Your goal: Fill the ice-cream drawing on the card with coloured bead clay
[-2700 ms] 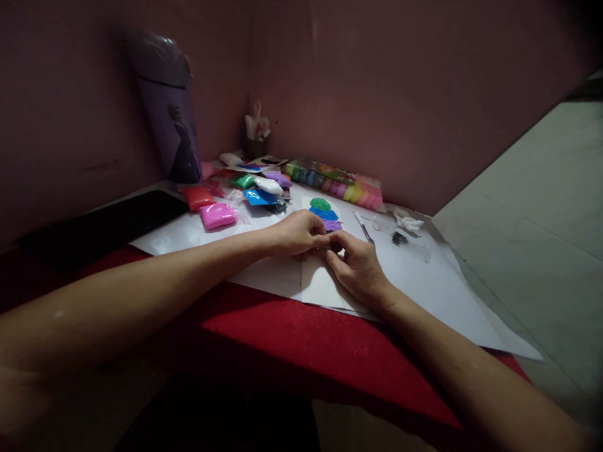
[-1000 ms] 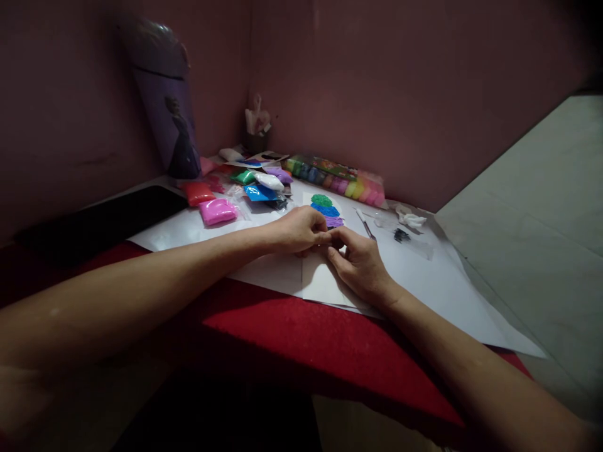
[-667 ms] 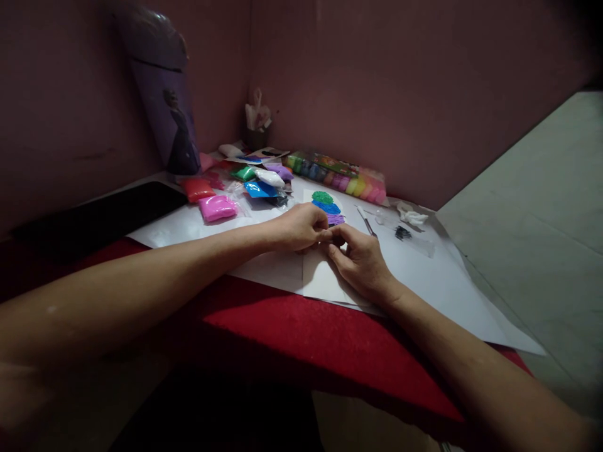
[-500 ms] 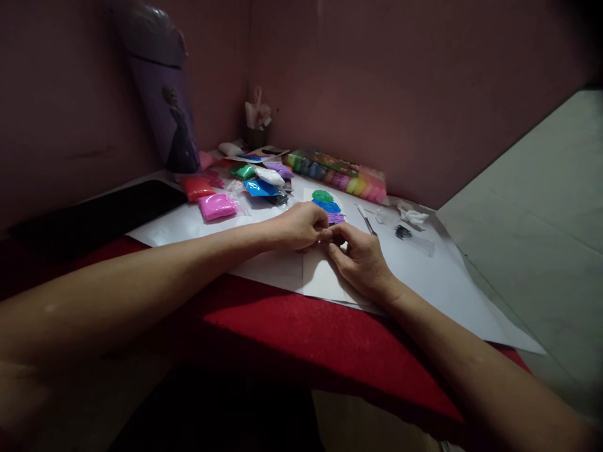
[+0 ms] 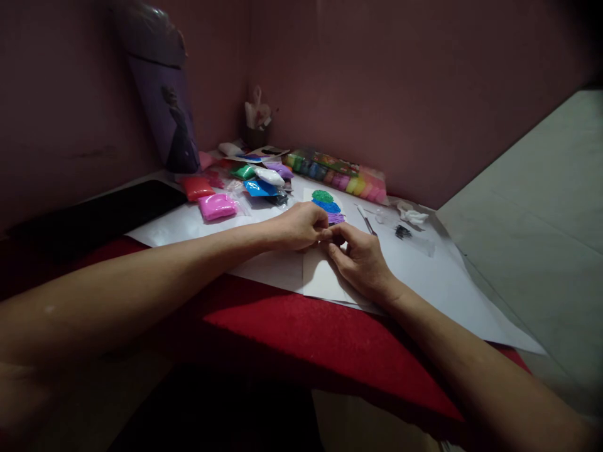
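My left hand (image 5: 304,226) and my right hand (image 5: 360,257) meet fingertip to fingertip over a white card (image 5: 323,279). Both are closed in a pinch, and whatever lies between the fingers is hidden or too small to make out. Just beyond the fingers, the card bears a textured green patch (image 5: 323,196), a blue patch (image 5: 326,206) and a purple patch (image 5: 335,218), stacked one below another. To the right of the card lies a thin tool with a white end (image 5: 367,221). Farther right is a small heap of black bits (image 5: 403,231) on clear plastic.
Bagged clay-like packs, including a pink pack (image 5: 217,206) and a red pack (image 5: 195,187), lie at left. A clear box of colours (image 5: 336,176) rests by the wall. White sheets (image 5: 438,295) cover the red cloth (image 5: 282,333). A dark flat object (image 5: 103,213) sits far left.
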`<state>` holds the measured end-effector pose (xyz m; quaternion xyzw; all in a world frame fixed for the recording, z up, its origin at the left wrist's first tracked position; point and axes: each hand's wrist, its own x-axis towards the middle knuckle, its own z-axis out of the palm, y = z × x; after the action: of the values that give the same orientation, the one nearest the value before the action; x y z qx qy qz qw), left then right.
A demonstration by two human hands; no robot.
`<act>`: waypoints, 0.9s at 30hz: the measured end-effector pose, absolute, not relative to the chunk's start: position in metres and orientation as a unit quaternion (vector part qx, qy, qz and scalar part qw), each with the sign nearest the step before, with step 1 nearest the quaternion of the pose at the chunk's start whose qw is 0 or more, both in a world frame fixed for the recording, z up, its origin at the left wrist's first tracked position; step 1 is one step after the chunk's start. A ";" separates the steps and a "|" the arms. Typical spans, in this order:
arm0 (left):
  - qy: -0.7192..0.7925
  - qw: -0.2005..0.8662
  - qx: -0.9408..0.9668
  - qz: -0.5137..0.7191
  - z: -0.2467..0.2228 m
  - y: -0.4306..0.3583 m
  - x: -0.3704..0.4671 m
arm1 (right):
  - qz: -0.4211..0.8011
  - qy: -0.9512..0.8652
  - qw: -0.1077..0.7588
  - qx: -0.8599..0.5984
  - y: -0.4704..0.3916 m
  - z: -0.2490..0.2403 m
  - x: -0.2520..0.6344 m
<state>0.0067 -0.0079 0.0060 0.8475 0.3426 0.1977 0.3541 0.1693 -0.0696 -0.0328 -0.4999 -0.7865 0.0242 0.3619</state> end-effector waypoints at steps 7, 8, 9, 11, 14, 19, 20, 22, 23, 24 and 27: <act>0.339 0.354 0.848 0.200 0.004 -0.008 0.007 | 0.024 -0.785 0.364 -0.500 -0.070 -0.033 0.169; 0.340 0.353 0.848 0.201 0.004 -0.008 0.007 | 0.025 -0.786 0.363 -0.500 -0.070 -0.033 0.169; 0.340 0.354 0.848 0.201 0.004 -0.008 0.007 | 0.026 -0.786 0.363 -0.500 -0.070 -0.033 0.169; 0.340 0.355 0.847 0.201 0.004 -0.008 0.007 | 0.027 -0.786 0.363 -0.499 -0.070 -0.033 0.169; 0.342 0.355 0.847 0.201 0.004 -0.008 0.007 | 0.025 -0.787 0.362 -0.499 -0.070 -0.033 0.169; 0.342 0.347 0.851 0.195 0.006 -0.009 0.007 | 0.020 -0.788 0.362 -0.498 -0.069 -0.033 0.170; 0.342 0.345 0.852 0.193 0.006 -0.009 0.007 | 0.020 -0.788 0.363 -0.497 -0.069 -0.033 0.170; 0.341 0.342 0.855 0.190 0.006 -0.008 0.007 | 0.021 -0.788 0.365 -0.496 -0.069 -0.034 0.170; 0.339 0.342 0.856 0.190 0.007 -0.008 0.007 | 0.021 -0.787 0.367 -0.495 -0.069 -0.034 0.170; 0.338 0.342 0.856 0.190 0.007 -0.008 0.007 | 0.021 -0.787 0.368 -0.495 -0.069 -0.034 0.170; 0.339 0.343 0.855 0.191 0.007 -0.008 0.007 | 0.021 -0.788 0.368 -0.494 -0.069 -0.034 0.170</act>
<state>0.0065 -0.0080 0.0070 0.8549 0.3391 0.1908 0.3433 0.1698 -0.0690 -0.0339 -0.4938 -0.7875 0.0215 0.3680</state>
